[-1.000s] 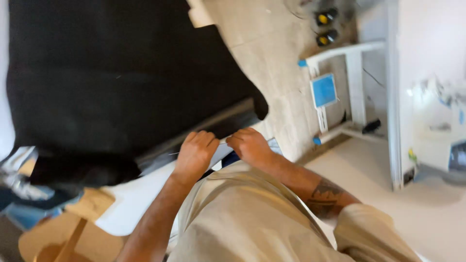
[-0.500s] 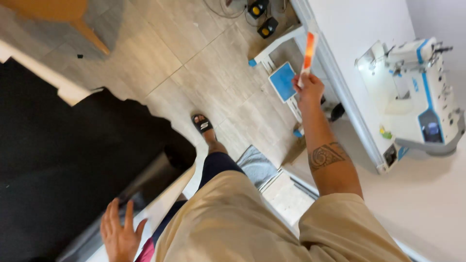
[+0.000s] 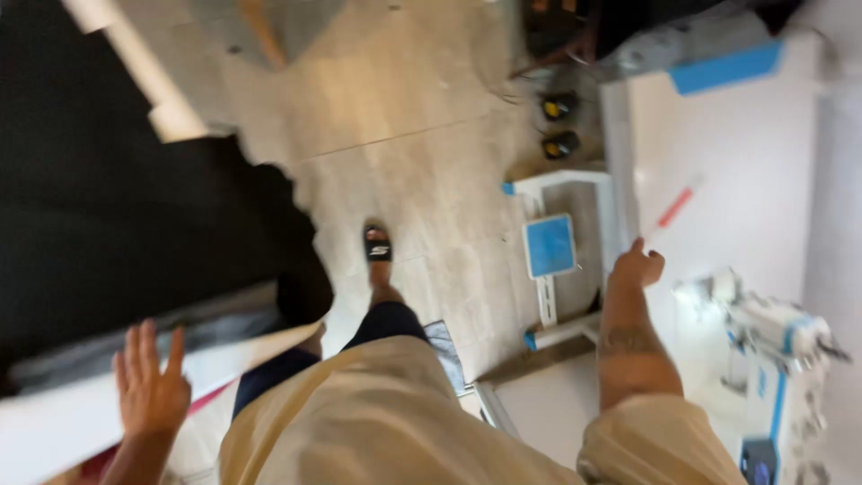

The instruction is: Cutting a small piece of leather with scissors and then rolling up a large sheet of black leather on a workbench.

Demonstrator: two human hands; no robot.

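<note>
Marker-carrying step: the right hand (image 3: 636, 268) pinches a red-and-white marker (image 3: 675, 208) over the white table (image 3: 736, 180), left of the sewing machine (image 3: 772, 350), while the left hand (image 3: 151, 386), fingers spread, hovers near black fabric (image 3: 117, 233); next move likely needs steady aim.

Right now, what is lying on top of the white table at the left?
Black fabric covers most of the white table, draping over its edge. The left hand hovers open above the bare rim. Whatever lies beneath the fabric is hidden.
</note>
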